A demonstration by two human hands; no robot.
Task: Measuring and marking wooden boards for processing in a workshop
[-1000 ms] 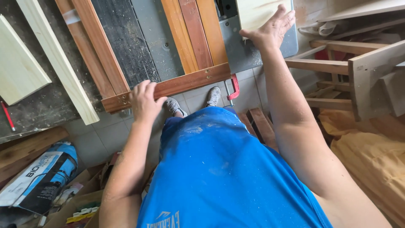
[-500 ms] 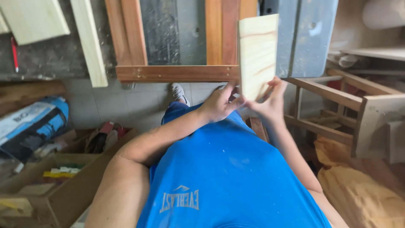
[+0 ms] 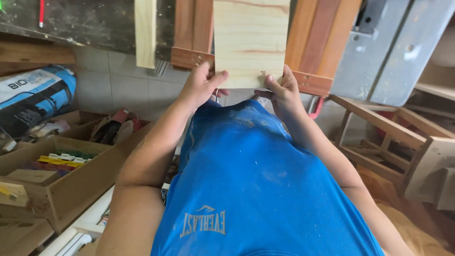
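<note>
Count of things around the pale pine board (image 3: pixel 251 40)

One pine board, upright, gripped at its lower edge by two hands: left hand (image 3: pixel 201 85), right hand (image 3: pixel 283 92). Behind it, one reddish wooden frame (image 3: pixel 310 83); left of it, one pale wooden strip (image 3: pixel 145 33). Far left of it, one red pencil (image 3: pixel 41 13), one blue-and-white sack (image 3: pixel 33 95), two open wooden boxes (image 3: pixel 71 187). Right of it, one grey metal panel (image 3: pixel 384 52), one bare wooden stool frame (image 3: pixel 388 137).

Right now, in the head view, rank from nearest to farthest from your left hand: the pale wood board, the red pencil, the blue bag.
1. Pale wood board: gripped by the left hand at its lower edge.
2. Blue bag: far left, by the floor.
3. Red pencil: top left corner, on the dark bench.
</note>
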